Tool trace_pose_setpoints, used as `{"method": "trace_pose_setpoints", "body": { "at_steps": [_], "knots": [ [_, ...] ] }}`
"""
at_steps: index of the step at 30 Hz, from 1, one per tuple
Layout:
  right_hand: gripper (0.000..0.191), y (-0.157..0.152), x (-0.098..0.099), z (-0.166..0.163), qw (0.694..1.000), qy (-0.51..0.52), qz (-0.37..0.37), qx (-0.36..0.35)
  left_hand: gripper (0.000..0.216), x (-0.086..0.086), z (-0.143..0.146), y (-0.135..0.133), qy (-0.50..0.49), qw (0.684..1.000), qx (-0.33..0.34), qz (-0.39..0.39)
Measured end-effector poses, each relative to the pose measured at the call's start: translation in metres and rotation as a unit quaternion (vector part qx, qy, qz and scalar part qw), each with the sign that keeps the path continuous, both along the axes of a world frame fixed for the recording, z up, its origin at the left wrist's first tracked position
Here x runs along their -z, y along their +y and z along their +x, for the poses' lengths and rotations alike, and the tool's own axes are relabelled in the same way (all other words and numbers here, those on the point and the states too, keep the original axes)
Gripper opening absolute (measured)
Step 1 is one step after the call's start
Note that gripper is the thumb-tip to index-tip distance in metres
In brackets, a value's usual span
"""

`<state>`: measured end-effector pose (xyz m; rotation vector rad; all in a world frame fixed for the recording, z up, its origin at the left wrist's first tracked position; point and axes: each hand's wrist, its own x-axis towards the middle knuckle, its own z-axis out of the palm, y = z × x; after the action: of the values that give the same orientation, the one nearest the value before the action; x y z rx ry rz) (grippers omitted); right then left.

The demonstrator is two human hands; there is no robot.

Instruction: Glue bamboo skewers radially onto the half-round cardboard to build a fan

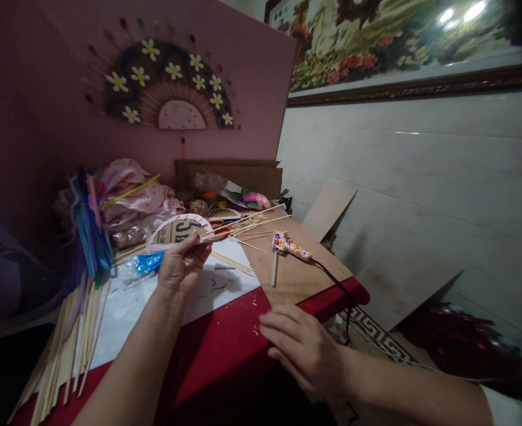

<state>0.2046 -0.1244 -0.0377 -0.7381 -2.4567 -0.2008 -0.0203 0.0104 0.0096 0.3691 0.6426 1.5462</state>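
Note:
My left hand point(183, 260) is closed on a half-round cardboard piece point(172, 232), pinching it near its right end. The piece has printed lettering on its brown face and a pale fabric-covered rim. Thin wooden sticks point(247, 220) reach right from beside it; whether they are fixed to it or lie behind, I cannot tell. Over the front edge of the red-covered table, my right hand point(299, 349) is open and holds nothing, fingers stretched to the left. Beyond it, a flower-patterned glue gun point(291, 245) rests on a brown board point(305, 281), a clear glue stick point(274, 269) by its nozzle.
Flat wooden sticks point(65, 349) and a bundle of pipe cleaners point(90, 225) lie at left. White paper point(114, 325) covers part of the table point(216, 343). A black cord point(332, 275) hangs over the right edge. Behind stand pink fabric point(132, 192) and a cardboard box point(238, 171).

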Motion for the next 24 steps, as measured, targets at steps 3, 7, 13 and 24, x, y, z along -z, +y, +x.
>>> {"method": "trace_pose_setpoints", "body": {
  "at_steps": [3, 7, 13, 24],
  "knots": [
    [0.044, 0.012, -0.004, -0.016, 0.997, -0.03, -0.049, 0.042, 0.016, 0.002, -0.001, 0.001, 0.002, 1.0, -0.003, 0.002],
    [0.033, -0.001, 0.011, -0.019, 0.995, -0.011, -0.07, -0.067, 0.016, 0.002, -0.001, 0.002, 0.003, 1.0, -0.002, 0.004],
    [0.022, -0.017, 0.011, -0.017, 0.988, 0.06, -0.035, -0.136, 0.018, 0.001, 0.003, -0.002, 0.022, 1.0, 0.015, 0.003],
    [0.024, 0.07, -0.016, -0.04, 0.791, 0.408, -0.452, 0.057, 0.012, 0.002, 0.005, -0.006, 0.056, 0.996, 0.056, 0.036]
  ]
}}
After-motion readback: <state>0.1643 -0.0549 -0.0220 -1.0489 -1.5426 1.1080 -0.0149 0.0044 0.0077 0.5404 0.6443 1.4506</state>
